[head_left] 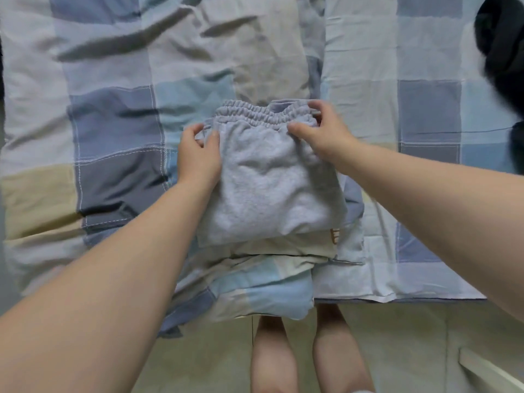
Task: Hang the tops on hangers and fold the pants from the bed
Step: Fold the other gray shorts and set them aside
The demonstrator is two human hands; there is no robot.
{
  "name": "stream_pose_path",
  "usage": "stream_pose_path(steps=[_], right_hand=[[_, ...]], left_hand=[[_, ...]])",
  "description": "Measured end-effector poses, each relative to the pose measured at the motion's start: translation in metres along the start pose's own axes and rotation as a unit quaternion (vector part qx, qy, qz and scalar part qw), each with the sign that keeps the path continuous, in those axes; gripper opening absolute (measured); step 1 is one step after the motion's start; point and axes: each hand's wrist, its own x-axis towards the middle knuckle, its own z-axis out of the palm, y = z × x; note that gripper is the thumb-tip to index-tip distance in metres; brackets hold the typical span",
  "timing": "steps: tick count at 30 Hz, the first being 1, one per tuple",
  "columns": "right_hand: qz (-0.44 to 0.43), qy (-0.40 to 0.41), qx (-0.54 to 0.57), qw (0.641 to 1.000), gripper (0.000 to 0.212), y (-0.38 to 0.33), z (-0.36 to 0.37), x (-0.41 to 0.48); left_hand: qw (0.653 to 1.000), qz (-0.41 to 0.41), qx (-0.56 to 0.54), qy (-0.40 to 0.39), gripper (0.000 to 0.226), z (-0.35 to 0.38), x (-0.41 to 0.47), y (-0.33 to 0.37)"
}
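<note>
Folded grey sweatpants [272, 182] at frame centre, lying on a cream folded fabric [283, 246] on the checked quilt [113, 131] of the bed. Elastic waistband [255, 113] bunched along the 12 o'clock edge, rounded fold at the 6 o'clock edge. Left hand [198, 154] at the 9 o'clock side of the pants, thumb and curled fingers pinching the fabric corner just below the waistband. Right hand [320, 134] at the 1 o'clock corner, thumb pressed on the top layer, fingers curled over the waistband end, gripping it. Both forearms bare, reaching in from 7 and 4 o'clock. Cream fabric sticking out under the pants at 6 o'clock, small orange mark [334, 235] near its 3 o'clock end, kind of item unclear. Quilt in blue, grey, beige and white squares, heavily wrinkled from 10 to 12 o'clock, layers hanging off the bed edge at 6 o'clock. Dark garment [502, 41] at 2 o'clock by the frame edge, well apart from the pants, blurred, type unclear. Bare legs [306, 355] at 6 o'clock over pale floor [411, 350]. White edge [487, 370] at 5 o'clock, identity unclear.
</note>
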Motion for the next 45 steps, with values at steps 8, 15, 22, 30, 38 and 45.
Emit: stream_pose_path(steps=[8, 15, 22, 30, 38, 45], right_hand=[[0.076, -0.082, 0.0, 0.994, 0.123, 0.069, 0.004, -0.025], [0.034, -0.067, 0.022, 0.997, 0.105, 0.062, 0.004, -0.029], [0.004, -0.04, 0.026, 0.999, 0.081, 0.052, 0.001, -0.048], [0.258, -0.185, 0.117, 0.941, 0.056, 0.052, -0.039, -0.102], [0.316, -0.136, 0.186, 0.92, 0.05, 0.032, -0.081, -0.235], [0.312, -0.03, 0.313, 0.897, 0.044, 0.01, -0.11, -0.346]], left_hand=[[0.99, -0.082, 0.117, -0.008, 0.116, -0.001, -0.029, -0.035], [0.981, -0.177, 0.005, -0.082, 0.08, -0.007, -0.031, -0.035], [0.983, -0.135, 0.001, -0.123, 0.042, -0.012, -0.061, -0.04], [0.967, -0.176, -0.066, -0.171, 0.038, -0.033, -0.124, -0.043], [0.944, -0.21, -0.085, -0.24, 0.042, -0.073, -0.22, -0.021], [0.927, -0.199, -0.06, -0.312, 0.029, -0.107, -0.28, 0.018]])
